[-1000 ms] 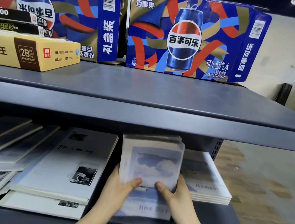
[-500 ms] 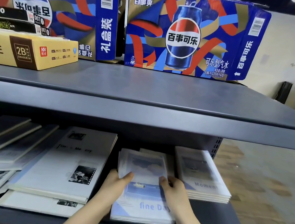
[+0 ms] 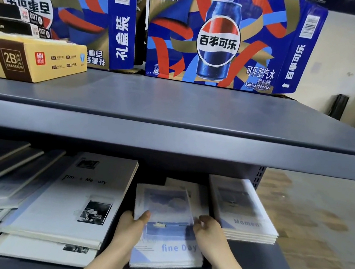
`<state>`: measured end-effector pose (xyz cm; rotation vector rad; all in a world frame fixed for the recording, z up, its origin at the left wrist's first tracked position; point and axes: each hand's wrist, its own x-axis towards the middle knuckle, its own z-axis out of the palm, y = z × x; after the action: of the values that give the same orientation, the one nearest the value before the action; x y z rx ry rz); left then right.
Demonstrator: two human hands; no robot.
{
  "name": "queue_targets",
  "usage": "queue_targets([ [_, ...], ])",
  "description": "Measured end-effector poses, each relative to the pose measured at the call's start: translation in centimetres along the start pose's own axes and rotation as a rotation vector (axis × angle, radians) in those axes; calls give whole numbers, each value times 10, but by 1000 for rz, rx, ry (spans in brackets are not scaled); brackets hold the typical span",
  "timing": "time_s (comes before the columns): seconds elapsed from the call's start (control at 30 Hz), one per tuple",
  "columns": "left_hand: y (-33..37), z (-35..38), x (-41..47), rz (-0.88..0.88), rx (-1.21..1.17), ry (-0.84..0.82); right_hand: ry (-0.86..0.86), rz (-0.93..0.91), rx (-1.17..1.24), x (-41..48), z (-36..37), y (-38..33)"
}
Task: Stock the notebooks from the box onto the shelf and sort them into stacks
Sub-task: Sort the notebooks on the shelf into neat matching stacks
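Head view: we look down on a two-tier metal rack, with both hands at the lower centre of the frame
Notebooks: the "fine Day" stack (image 3: 169, 231) lies flat on the lower shelf (image 3: 268, 263), between the larger "Time Memory" stack (image 3: 72, 197) to its left and the "Moment" stack (image 3: 243, 209) to its right; its upper copies sit skewed on those beneath
Left hand: the left hand (image 3: 130, 228) grasps the stack's left edge, thumb on the top cover, fingers tucked below
Right hand: the right hand (image 3: 208, 232) grasps the right edge, thumb over the cover; its fingertips are blurred
Handling: we judge the notebooks thin, soft-covered and bendable, each one light, though a stack has some weight; the smooth covers probably slip over one another, so we would hold the two long edges and squeeze inward to square them; a one-corner lift would likely fan them out
Surface: the lower shelf looks like flat, smooth, dark painted metal, on which a stack should slide readily
Room: the upper shelf (image 3: 198, 110) hangs low over the notebooks, which limits lifting; it carries cola cartons (image 3: 220, 35) at the top of the frame and a yellow eraser box (image 3: 29, 59) at upper left; a stained floor (image 3: 319, 222) shows at right; we do not see the task's box
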<state>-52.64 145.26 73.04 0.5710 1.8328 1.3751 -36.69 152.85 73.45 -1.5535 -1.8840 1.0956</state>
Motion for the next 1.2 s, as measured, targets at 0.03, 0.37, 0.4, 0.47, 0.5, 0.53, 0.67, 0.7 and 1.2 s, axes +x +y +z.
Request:
queue_targets([
  [0.03,0,0,1,-2,2,2,23,14,17,1,0,0],
  [0.37,1,2,4,-28,57,55,27,113,214,12,-14,5],
  [0.4,1,2,4,-28,63,62,10,127,229,13,-14,6],
  [0.47,1,2,4,-20,74,72,-12,145,216,14,-13,11],
  [0.5,1,2,4,-17,79,73,-25,147,212,13,-11,12],
  [0.53,1,2,4,-17,82,72,-42,147,219,12,-9,14],
  [0.67,2,0,3,-18,80,71,-80,84,253,7,-4,9],
  [0.7,2,0,3,-19,73,69,-59,52,259,8,-4,6],
  [1.2,7,6,10,24,75,89,318,-541,-444,-21,-37,-61],
])
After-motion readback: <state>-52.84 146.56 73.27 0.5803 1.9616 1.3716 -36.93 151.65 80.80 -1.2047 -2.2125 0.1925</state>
